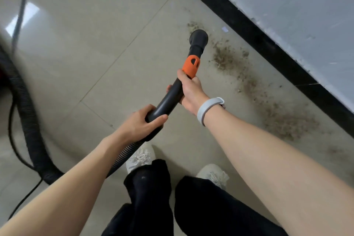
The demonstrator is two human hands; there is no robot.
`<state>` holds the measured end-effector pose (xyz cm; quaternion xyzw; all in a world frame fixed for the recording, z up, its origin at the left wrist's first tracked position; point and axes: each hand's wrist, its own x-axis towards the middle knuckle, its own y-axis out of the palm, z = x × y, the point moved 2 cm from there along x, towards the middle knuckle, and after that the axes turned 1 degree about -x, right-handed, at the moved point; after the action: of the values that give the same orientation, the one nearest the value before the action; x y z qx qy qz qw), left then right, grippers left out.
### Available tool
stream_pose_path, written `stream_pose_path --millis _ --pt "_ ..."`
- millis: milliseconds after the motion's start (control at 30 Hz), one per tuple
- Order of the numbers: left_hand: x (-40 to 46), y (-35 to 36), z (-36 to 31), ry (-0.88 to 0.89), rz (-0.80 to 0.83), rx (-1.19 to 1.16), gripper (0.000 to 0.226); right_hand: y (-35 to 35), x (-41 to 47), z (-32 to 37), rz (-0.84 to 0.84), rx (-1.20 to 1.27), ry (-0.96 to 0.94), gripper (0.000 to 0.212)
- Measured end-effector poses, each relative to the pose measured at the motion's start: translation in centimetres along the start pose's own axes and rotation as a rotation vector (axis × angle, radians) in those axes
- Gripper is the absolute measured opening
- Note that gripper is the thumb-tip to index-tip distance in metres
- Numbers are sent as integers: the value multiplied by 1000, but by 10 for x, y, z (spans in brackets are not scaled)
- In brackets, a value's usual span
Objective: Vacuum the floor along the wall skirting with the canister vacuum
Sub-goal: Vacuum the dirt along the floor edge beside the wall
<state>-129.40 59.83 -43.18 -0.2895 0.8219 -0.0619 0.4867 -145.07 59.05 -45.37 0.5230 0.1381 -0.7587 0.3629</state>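
A person is standing on a pale tiled floor (99, 48) and gripping the curved black wand (168, 99) of a canister vacuum with both hands. The left hand (141, 122) is wrapping its fingers and thumb around the lower end of the wand, just where the ribbed black hose (28, 120) is joining it; the right hand (189, 90) — a pale grey wristband (207, 110) sitting on its wrist — is curling around the wand higher up, just below an orange collar (190, 66). Past the collar, the round black nozzle (198, 37) is pointing down at the floor, near the black skirting (249, 30) that is running diagonally beneath a light grey wall (297, 2); whether the nozzle is touching the tile cannot be told. A trail of brown dust and debris (283, 119) is lying along the floor beside the skirting, stretching from around the nozzle back toward the person's right side. The hose is looping away to the left and behind the left arm, with a thin black cable (19, 15) lying beside it. Two white shoes (141, 157) and dark trouser legs (201, 207) are showing at the bottom. The canister itself is only a dark blur at the left edge.
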Motion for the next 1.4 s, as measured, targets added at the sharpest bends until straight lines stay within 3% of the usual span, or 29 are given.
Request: stream_pose_path --millis 200,500,767,967,1100,1400 --pt "63 -2 8 89 -238 27 23 33 60 1 72 -102 -148 26" --pt "126 -32 50 87 -374 -128 35 91 123 5 274 -50 -159 24" --pt "164 -58 32 44 -273 -131 67 105 148 34 150 -96 -285 19" --pt "179 -55 -5 86 -179 -176 63 83 158 67 115 -93 -281 23" --pt "173 -29 -12 89 -99 -174 59 59 159 58 76 -101 -271 41" --pt "175 13 -11 177 -92 -112 63 8 150 45 -30 -96 -302 45"
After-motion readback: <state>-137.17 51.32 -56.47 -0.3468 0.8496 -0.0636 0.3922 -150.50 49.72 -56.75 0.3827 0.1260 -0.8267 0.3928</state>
